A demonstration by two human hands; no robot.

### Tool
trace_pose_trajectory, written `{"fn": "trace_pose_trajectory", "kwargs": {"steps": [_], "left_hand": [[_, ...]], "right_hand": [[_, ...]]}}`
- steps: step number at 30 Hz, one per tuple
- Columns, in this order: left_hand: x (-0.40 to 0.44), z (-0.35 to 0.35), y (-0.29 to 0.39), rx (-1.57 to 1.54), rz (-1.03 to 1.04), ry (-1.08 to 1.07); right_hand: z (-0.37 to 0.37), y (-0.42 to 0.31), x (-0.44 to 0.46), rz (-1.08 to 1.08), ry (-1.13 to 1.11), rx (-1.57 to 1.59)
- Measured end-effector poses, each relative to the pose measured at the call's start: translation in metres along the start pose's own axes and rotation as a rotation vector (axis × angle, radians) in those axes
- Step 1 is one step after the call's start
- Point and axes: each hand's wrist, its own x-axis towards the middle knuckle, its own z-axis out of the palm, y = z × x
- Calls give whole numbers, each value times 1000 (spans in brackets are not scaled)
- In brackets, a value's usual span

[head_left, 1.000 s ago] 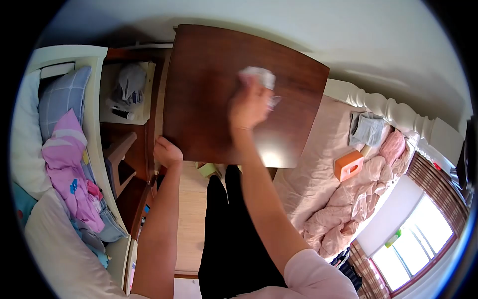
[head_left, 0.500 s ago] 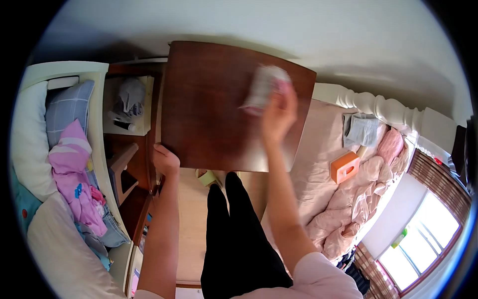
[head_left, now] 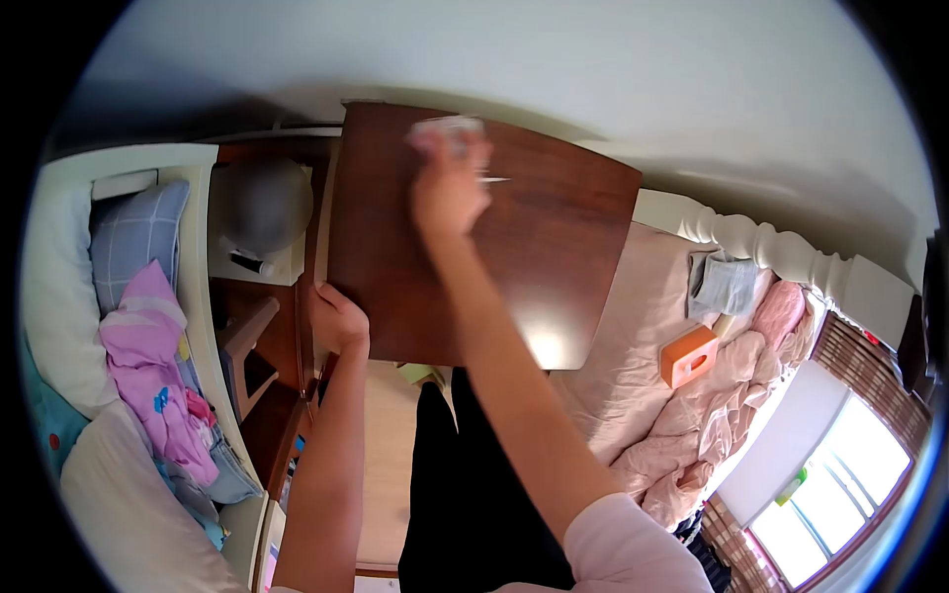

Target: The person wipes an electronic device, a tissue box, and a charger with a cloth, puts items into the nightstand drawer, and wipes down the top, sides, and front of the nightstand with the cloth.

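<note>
In the head view, a dark brown wooden tabletop (head_left: 554, 237) stands in front of me, its front edge above my legs. My right hand (head_left: 450, 193) is on the far left part of it, closed round a crumpled white and pink cloth (head_left: 460, 127) that is blurred by motion. A thin white edge of the cloth sticks out on the right of the hand. My left hand (head_left: 338, 318) grips the tabletop's left edge near the front corner; some of its fingers are hidden.
Left of the tabletop, a shelf unit holds a beige box (head_left: 284, 265) with a blurred grey thing. Further left are pillows (head_left: 138, 232) and pink clothing (head_left: 143, 331). At right, a bed (head_left: 633, 296) carries an orange tissue box (head_left: 689, 357), folded grey cloth (head_left: 722, 283) and a rumpled quilt (head_left: 682, 440).
My right hand has swept the cloth left across the tabletop, from the right side to the far left. My left hand stays at the left edge. The view has shifted slightly.
</note>
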Motion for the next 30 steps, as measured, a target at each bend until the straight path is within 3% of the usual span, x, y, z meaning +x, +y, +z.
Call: {"fn": "trace_pose_trajectory", "kwargs": {"steps": [5,9,11,12,13,14,18,20,21,24,28,30], "left_hand": [[4,3,-4,94,-42,-39],[2,3,-2,149,-55,-21],[0,3,-3,134,-52,-38],[-1,1,2,125,-49,-46],[0,-2,4,119,-45,-51],[0,-2,2,116,-26,-41],[3,11,-9,117,58,3],[5,7,-11,122,68,28],[2,6,-6,117,54,37],[0,4,1,120,30,29],[2,8,-3,127,42,53],[3,7,-3,118,40,28]], "right_hand": [[51,-92,-43,-257,-270,544],[14,-78,-26,-245,-122,807],[-45,-43,-9,352,-451,994],[-51,-9,-7,87,-81,863],[-92,8,1,217,-37,876],[-101,45,5,134,148,721],[-158,172,25,255,345,230],[-155,201,39,354,311,28],[-146,202,46,451,256,-89],[-87,168,54,393,361,-400],[-17,89,51,-175,236,-166],[8,37,49,-304,76,-87]]}}
